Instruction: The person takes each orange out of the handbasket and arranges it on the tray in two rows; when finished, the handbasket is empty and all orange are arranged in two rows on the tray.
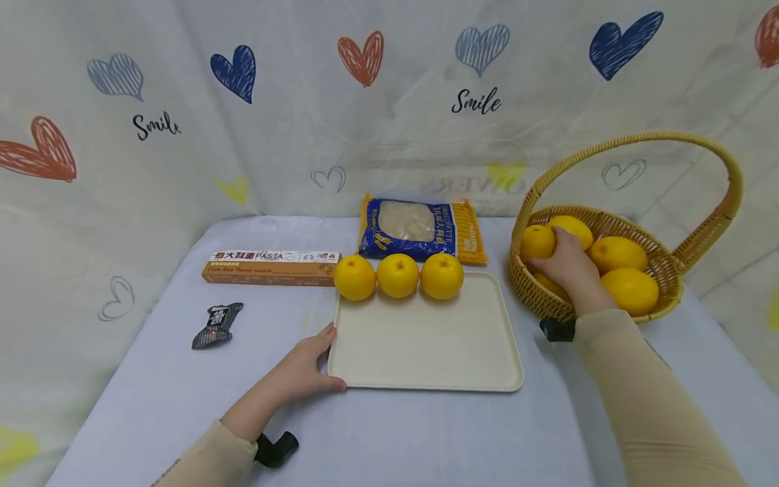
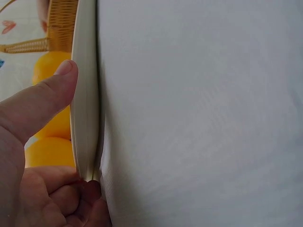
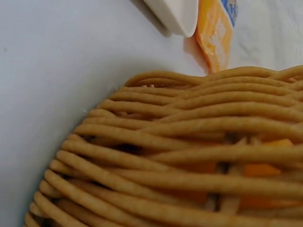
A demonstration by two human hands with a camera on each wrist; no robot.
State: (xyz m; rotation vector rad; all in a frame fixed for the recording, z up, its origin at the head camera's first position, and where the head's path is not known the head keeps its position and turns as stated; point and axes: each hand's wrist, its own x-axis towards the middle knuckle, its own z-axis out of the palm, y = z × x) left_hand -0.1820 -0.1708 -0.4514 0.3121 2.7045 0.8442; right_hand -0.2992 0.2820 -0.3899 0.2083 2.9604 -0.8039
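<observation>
A cream tray (image 1: 426,345) is noted at the centre of the frame, between the hands, with three oranges (image 1: 398,275) lined along its far edge. A wicker basket (image 1: 672,308) stands to the tray's right, and in its left part an orange fruit (image 1: 537,241) lies at the fingers of the right hand (image 1: 575,267). The left hand (image 1: 301,368) is found at the tray's lower left corner, thumb and fingers set well apart; the corner is held between them, the thumb being seen against the rim in the left wrist view. By the right hand, the orange fruit is gripped, the thumb being placed below it and the fingers behind. Other yellow fruits (image 1: 629,291) are held in the basket on the right side of that hand. The right fingertips are hidden by the fruit, so the firmness of the grip cannot be told. One fruit low in the basket is partly covered by the right hand. The right wrist view is largely filled by wicker weave; the hand itself cannot be made out there, and only cut-off parts of the tray and a pasta packet (image 1: 420,230) are shown at its top.
</observation>
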